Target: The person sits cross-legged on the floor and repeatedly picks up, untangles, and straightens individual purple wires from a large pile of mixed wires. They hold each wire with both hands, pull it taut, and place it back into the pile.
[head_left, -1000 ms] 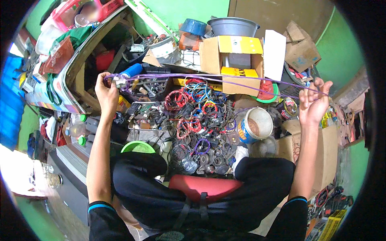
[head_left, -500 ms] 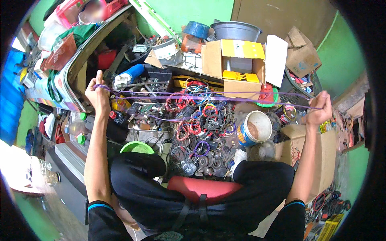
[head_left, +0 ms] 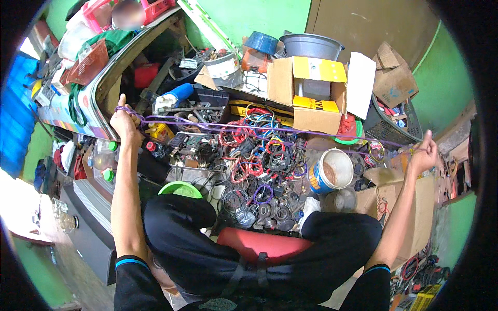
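Observation:
A long purple wire point(head_left: 249, 127) runs in strands across the view, stretched between my two raised hands. My left hand point(head_left: 125, 124) is closed around one end, where several turns bunch up by the fingers and the thumb points up. At the far right my right hand point(head_left: 424, 155) is closed on the other end, its thumb also up; the wire thins to a blur near it. Below the stretched wire lies a tangled heap of red, black and blue wire coils point(head_left: 262, 150). A smaller purple coil point(head_left: 263, 194) rests nearer my legs.
A white and blue bucket point(head_left: 334, 168) stands right of the heap, before an open cardboard box point(head_left: 311, 122). Dark round metal parts point(head_left: 275, 212) lie by my knees. A green bowl point(head_left: 181, 189) sits left, and a black crate point(head_left: 394, 122) far right.
My right hand has moved outward to the right and slightly down. The purple strands, spread apart with one sagging before, now run closer together and slope down to the right.

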